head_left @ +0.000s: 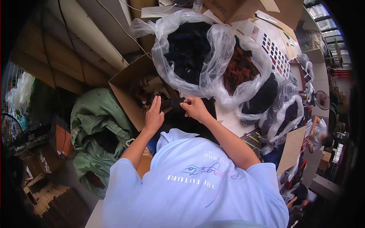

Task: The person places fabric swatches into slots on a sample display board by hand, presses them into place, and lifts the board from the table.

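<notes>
My right hand (195, 108) is closed in a pinch on the edge of a small black piece (176, 103) that looks like cloth or leather. My left hand (154, 113) is beside it, index and middle fingers stretched out side by side, at the rim of a cardboard box (127, 93). Inside that box lie brown and dark scraps (152, 95). Dark material (190, 121) lies below both hands, against my body, and its exact form is hard to make out. Whether my left thumb touches the black piece cannot be seen.
Ahead stand clear plastic bags with black pieces (188, 49) and rust-red pieces (239, 70). More dark-filled bags (262, 95) line the right. A colour swatch card (275, 53) lies on the white table (230, 121). A green sack (97, 117) is at left. Another person (317, 131) sits far right.
</notes>
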{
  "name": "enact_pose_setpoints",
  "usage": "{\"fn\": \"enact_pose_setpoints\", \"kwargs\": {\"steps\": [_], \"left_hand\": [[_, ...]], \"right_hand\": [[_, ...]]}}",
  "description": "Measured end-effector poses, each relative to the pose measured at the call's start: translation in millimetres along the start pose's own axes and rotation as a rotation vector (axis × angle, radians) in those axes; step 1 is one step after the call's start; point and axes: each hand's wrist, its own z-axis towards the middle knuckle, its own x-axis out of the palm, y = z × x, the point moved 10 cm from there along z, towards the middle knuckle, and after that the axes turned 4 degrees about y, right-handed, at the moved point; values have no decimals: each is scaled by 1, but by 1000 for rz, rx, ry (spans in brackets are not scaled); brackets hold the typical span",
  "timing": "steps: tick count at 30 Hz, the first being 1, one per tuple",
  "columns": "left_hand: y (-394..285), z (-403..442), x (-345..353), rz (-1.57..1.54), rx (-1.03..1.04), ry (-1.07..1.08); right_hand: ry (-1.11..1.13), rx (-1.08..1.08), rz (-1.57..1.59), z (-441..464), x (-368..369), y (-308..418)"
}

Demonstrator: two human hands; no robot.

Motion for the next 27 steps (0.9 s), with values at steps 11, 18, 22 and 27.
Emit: {"fn": "enact_pose_setpoints", "kwargs": {"steps": [11, 18, 22, 27], "left_hand": [[30, -4, 12, -815, -479, 230], [-21, -7, 24, -1378, -475, 489], [-34, -3, 31, -1314, -386, 654], [-50, 5, 30, -1334, -385, 659]], "right_hand": [[110, -10, 136, -11, -1, -6], [226, 73, 398, -31, 6, -9], [249, 96, 478, -38, 8, -9], [208, 81, 664, -46, -2, -25]]}}
